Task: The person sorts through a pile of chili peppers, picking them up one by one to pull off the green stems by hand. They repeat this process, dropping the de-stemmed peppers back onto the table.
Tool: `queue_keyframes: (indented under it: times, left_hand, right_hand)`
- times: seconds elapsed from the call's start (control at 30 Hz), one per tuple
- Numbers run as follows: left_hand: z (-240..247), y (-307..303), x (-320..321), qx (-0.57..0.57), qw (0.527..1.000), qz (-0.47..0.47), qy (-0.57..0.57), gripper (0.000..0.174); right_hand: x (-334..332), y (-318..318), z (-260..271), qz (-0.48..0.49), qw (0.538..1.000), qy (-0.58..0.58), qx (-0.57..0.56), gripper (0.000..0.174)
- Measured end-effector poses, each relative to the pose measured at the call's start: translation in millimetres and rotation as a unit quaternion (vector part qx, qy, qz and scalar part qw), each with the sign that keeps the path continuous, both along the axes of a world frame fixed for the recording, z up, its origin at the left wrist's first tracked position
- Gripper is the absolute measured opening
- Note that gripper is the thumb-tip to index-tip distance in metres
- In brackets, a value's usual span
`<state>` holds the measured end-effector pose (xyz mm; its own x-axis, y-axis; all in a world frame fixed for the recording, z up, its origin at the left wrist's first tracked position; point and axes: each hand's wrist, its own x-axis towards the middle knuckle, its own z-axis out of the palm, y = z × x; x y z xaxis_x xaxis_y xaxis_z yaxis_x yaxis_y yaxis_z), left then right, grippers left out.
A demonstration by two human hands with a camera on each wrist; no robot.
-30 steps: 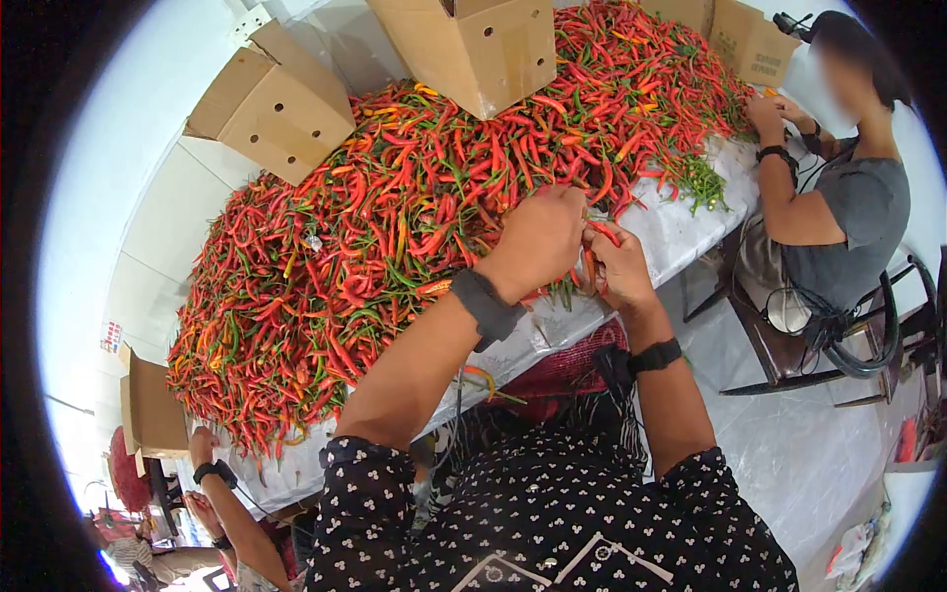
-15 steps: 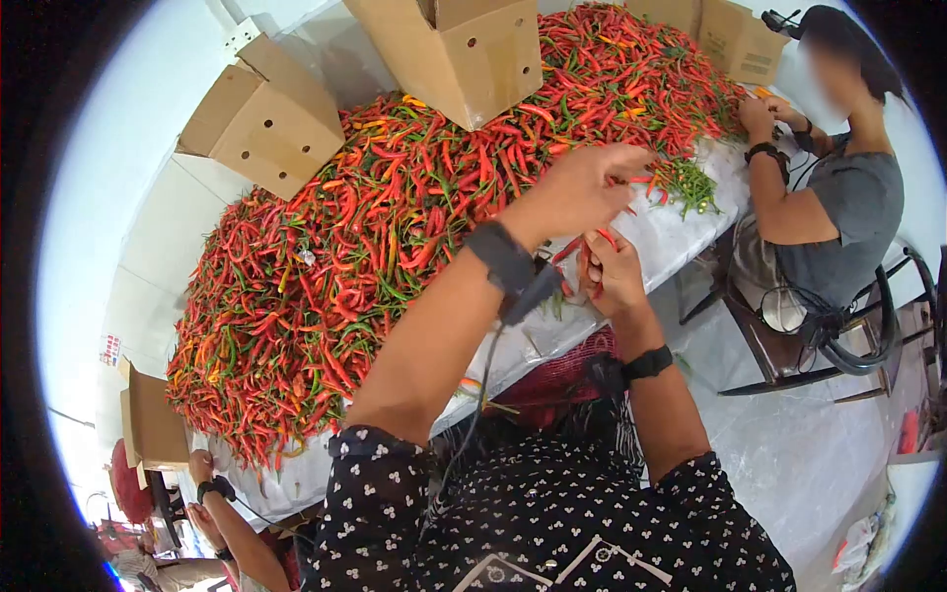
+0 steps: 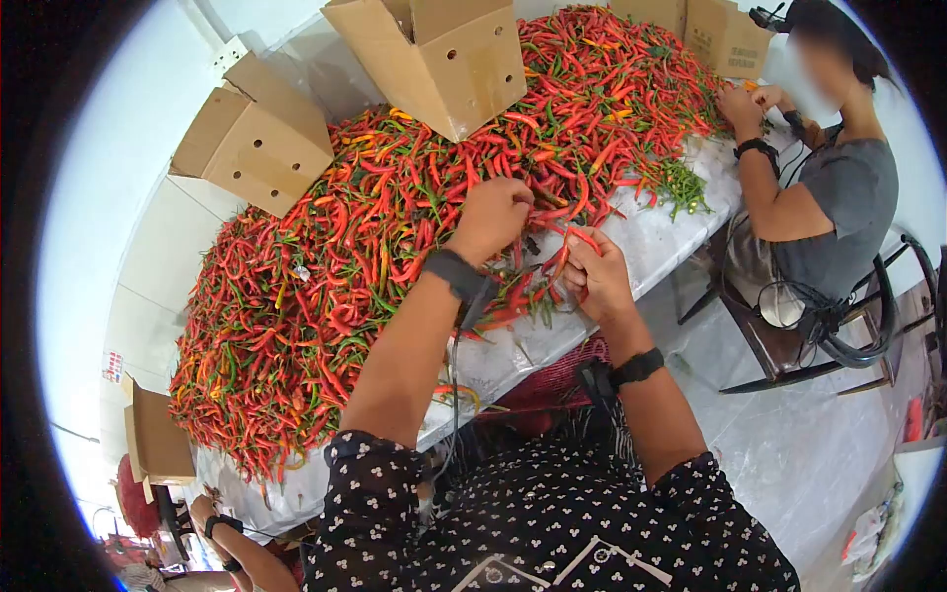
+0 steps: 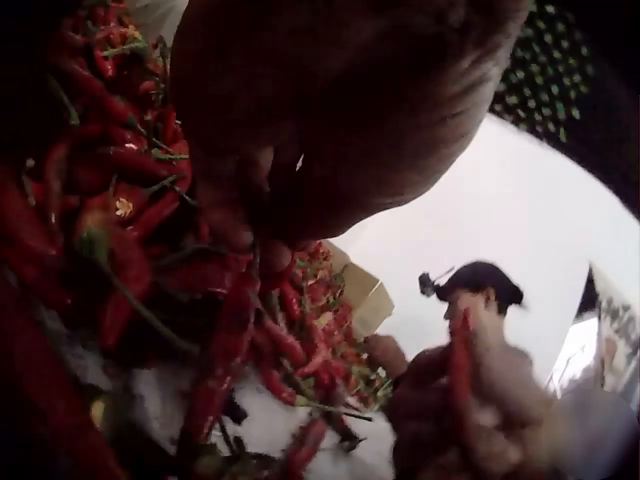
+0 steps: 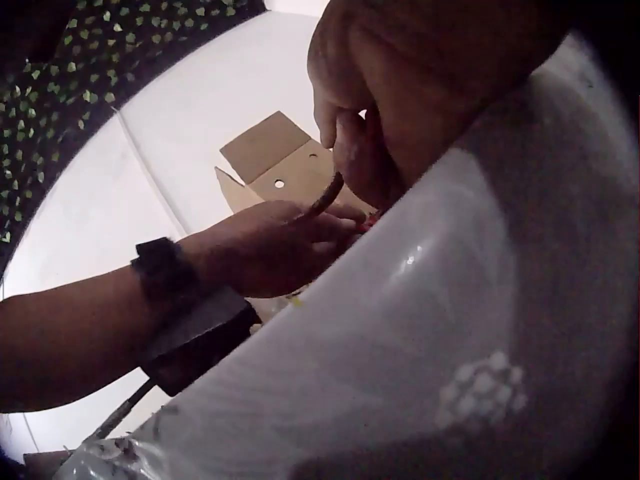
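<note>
My right fingers (image 3: 586, 259) clasp red chillies (image 3: 584, 238) by the bench's (image 3: 651, 237) near edge; my left fingers (image 4: 277, 257) pinch another chilli (image 4: 225, 345); slackening my clasp could spill some off that edge

A pale, plain wall (image 3: 123, 158) curves round the far side of the table (image 3: 717, 173), its curve coming from the wide lens, with large light tiles (image 3: 153, 259) set into the part nearest the table. A white socket (image 3: 230, 52) is fixed to the wall behind the table, and a small sign (image 3: 112, 367) with red marks hangs beyond its left end. Right of the table, a dark chair (image 3: 774, 350) stands on a glossy light-grey floor (image 3: 760, 434). Bright, whitish light washes over the wall beside the table.
</note>
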<state>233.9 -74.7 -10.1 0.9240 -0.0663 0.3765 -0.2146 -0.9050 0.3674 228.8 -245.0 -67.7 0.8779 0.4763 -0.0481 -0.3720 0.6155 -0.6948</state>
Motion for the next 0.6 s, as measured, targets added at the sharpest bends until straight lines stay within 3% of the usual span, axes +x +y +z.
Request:
queue_keyframes:
  times: [0.07, 0.1, 0.17, 0.23, 0.3, 0.37, 0.43, 0.5, 0.6]
  left_hand:
    - [1, 9, -8, -0.158, 0.987, 0.022, -0.008, 0.013]
    - [3, 9, -12, -0.157, 0.987, 0.023, -0.008, 0.013]
    - [5, 8, -25, -0.408, 0.912, 0.006, 0.045, 0.014]
    - [12, -2, -39, -0.391, 0.919, 0.019, 0.054, 0.013]
    - [6, -11, -45, -0.451, 0.891, -0.034, 0.030, 0.011]
    - [3, -20, -52, -0.448, 0.892, -0.064, 0.021, 0.009]
    - [1, -30, -57, -0.246, 0.957, -0.103, -0.111, 0.010]
    - [-2, -40, -59, -0.250, 0.956, -0.107, -0.106, 0.010]
    - [-5, -47, -62, -0.139, 0.966, -0.171, -0.135, 0.013]
  right_hand:
    - [0, 1, -1, 0.007, 1.000, -0.001, -0.009, 0.011]
    - [-1, 1, 0, 0.007, 1.000, -0.001, -0.009, 0.011]
    - [-3, 3, 4, -0.009, 1.000, 0.007, -0.017, 0.010]
    - [-4, 2, 6, -0.008, 1.000, 0.005, -0.019, 0.009]
    - [-4, 1, 6, -0.010, 1.000, 0.002, -0.021, 0.008]
    - [-2, 1, 0, -0.011, 1.000, -0.015, 0.005, 0.005]
    - [-1, -1, -6, 0.001, 0.999, -0.009, 0.040, 0.008]
    - [1, -3, -8, 0.013, 0.997, -0.005, 0.076, 0.011]
    - [1, -4, -7, 0.002, 1.000, -0.003, 0.019, 0.010]
